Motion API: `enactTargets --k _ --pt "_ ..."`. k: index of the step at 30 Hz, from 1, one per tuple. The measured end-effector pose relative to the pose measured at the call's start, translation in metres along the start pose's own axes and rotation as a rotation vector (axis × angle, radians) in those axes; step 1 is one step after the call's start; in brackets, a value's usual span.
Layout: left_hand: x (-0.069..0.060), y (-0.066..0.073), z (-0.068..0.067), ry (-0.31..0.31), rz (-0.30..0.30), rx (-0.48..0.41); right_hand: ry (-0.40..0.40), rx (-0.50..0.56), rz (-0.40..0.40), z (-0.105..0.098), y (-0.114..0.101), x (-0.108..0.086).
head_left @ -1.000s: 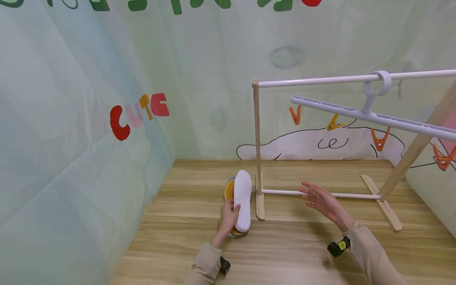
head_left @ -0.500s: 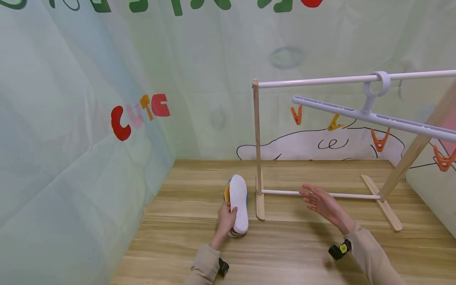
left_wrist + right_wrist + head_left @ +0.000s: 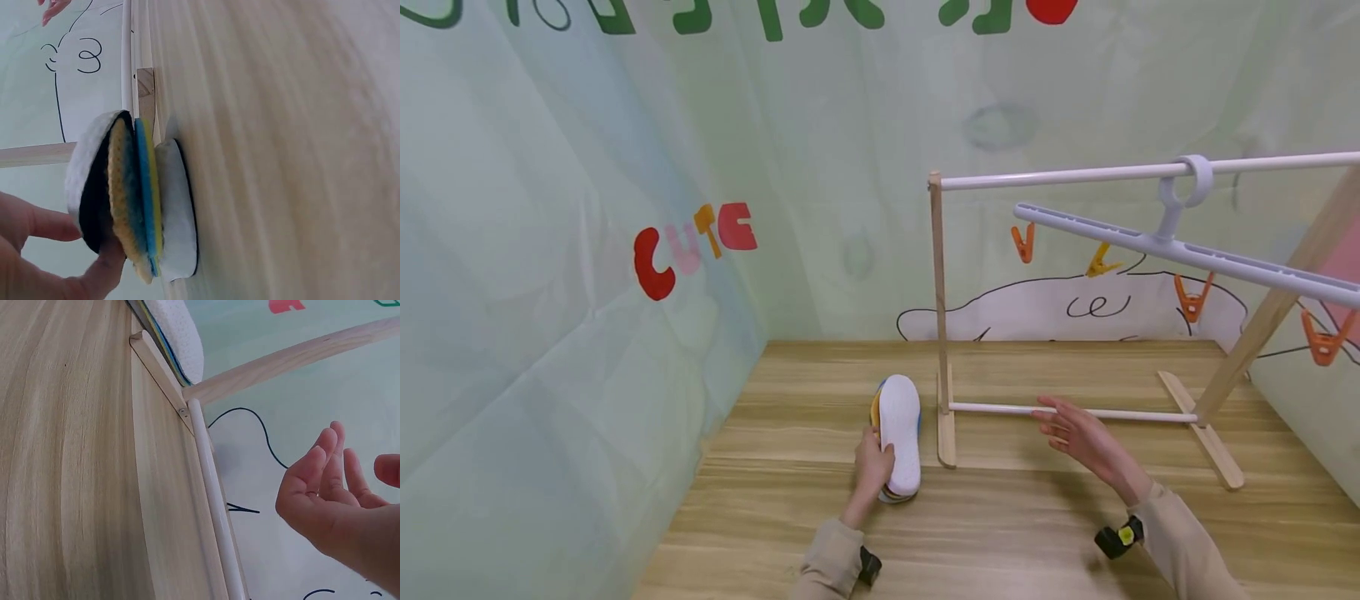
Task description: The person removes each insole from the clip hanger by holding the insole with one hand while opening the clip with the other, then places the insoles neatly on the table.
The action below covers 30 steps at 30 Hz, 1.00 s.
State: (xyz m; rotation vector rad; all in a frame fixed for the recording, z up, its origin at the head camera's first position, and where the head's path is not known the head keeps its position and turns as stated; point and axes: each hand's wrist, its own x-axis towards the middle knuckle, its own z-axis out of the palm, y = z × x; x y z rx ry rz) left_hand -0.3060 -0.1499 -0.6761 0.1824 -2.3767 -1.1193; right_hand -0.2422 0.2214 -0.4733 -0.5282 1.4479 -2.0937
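A white insole (image 3: 900, 425) lies on top of a stack of insoles on the wooden table, left of the rack. At its left edge my left hand (image 3: 872, 467) pinches it between thumb and fingers. In the left wrist view the top insole shows a dark underside; below it come a fuzzy yellow insole (image 3: 119, 194), a blue and yellow one (image 3: 147, 187) and a pale one (image 3: 176, 206) on the table. My right hand (image 3: 1086, 440) hovers near the rack's lower bar, fingers loosely bent, holding nothing.
A wooden rack with a white top bar (image 3: 1060, 177) stands at the right. From it hangs a pale hanger (image 3: 1187, 250) with several orange and yellow clips (image 3: 1192, 302). Printed cloth (image 3: 587, 375) walls the table (image 3: 1000, 542) at the left and back.
The white insole has moved slightly left and down, lying more squarely over the stack, with my left hand pinching it throughout. My right hand has hardly moved; the view has shifted slightly.
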Motion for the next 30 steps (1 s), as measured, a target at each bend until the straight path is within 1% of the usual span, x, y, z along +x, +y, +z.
enactTargets --k 2,4,5,6,8,9,10,12,13,14,15,16,18,19,20,21,23,24,26,27,28,30 --pt "-0.002 0.012 -0.008 0.005 -0.022 0.044 0.008 -0.039 -0.014 0.001 0.001 -0.001" --pt "-0.003 0.024 -0.016 0.001 -0.038 0.061 0.018 -0.082 -0.032 0.003 0.001 -0.002" --pt "-0.001 0.017 -0.01 -0.008 -0.056 0.061 0.022 -0.099 -0.043 0.005 0.001 -0.003" --pt "-0.002 0.022 -0.014 -0.018 -0.061 0.059 0.027 -0.116 -0.053 0.006 0.001 -0.003" --pt "-0.002 0.026 -0.018 -0.042 -0.064 0.048 0.035 -0.143 -0.071 0.008 0.001 -0.004" --pt "-0.002 0.026 -0.018 -0.05 -0.062 0.047 0.041 -0.155 -0.078 0.01 0.001 -0.005" --pt "-0.001 0.025 -0.017 -0.046 -0.043 0.045 0.049 -0.168 -0.084 0.011 0.001 -0.006" --pt "-0.001 0.027 -0.02 -0.043 -0.024 0.037 0.078 -0.203 -0.089 0.014 0.0 -0.008" --pt "-0.002 0.03 -0.022 -0.028 0.003 0.024 0.099 -0.224 -0.089 0.016 0.0 -0.009" --pt "-0.004 0.043 -0.032 -0.048 -0.016 0.01 0.122 -0.247 -0.085 0.018 0.0 -0.01" --pt "-0.008 0.063 -0.046 -0.066 -0.041 0.001 0.148 -0.273 -0.08 0.02 -0.001 -0.011" --pt "-0.012 0.085 -0.061 -0.076 -0.055 -0.008 0.178 -0.303 -0.071 0.022 -0.001 -0.011" --pt "-0.019 0.127 -0.09 -0.116 -0.11 0.0 0.235 -0.36 -0.052 0.026 -0.003 -0.012" --pt "-0.022 0.143 -0.1 -0.119 -0.122 0.022 0.256 -0.387 -0.047 0.028 -0.004 -0.012" --pt "-0.025 0.162 -0.112 -0.147 -0.159 0.049 0.274 -0.411 -0.04 0.03 -0.004 -0.012" --pt "-0.027 0.171 -0.117 -0.147 -0.165 0.074 0.288 -0.435 -0.037 0.033 -0.005 -0.011" --pt "-0.028 0.177 -0.117 -0.134 -0.158 0.121 0.308 -0.472 -0.036 0.037 -0.005 -0.01" --pt "-0.028 0.18 -0.118 -0.13 -0.161 0.126 0.317 -0.489 -0.038 0.038 -0.005 -0.01" --pt "-0.028 0.186 -0.117 -0.115 -0.144 0.146 0.33 -0.507 -0.041 0.041 -0.005 -0.008" --pt "-0.029 0.188 -0.116 -0.106 -0.128 0.143 0.337 -0.513 -0.041 0.042 -0.004 -0.007" --pt "-0.029 0.19 -0.115 -0.09 -0.1 0.133 0.349 -0.515 -0.039 0.043 -0.004 -0.007" --pt "-0.03 0.194 -0.113 -0.054 -0.029 0.099 0.372 -0.524 -0.037 0.045 -0.004 -0.006"
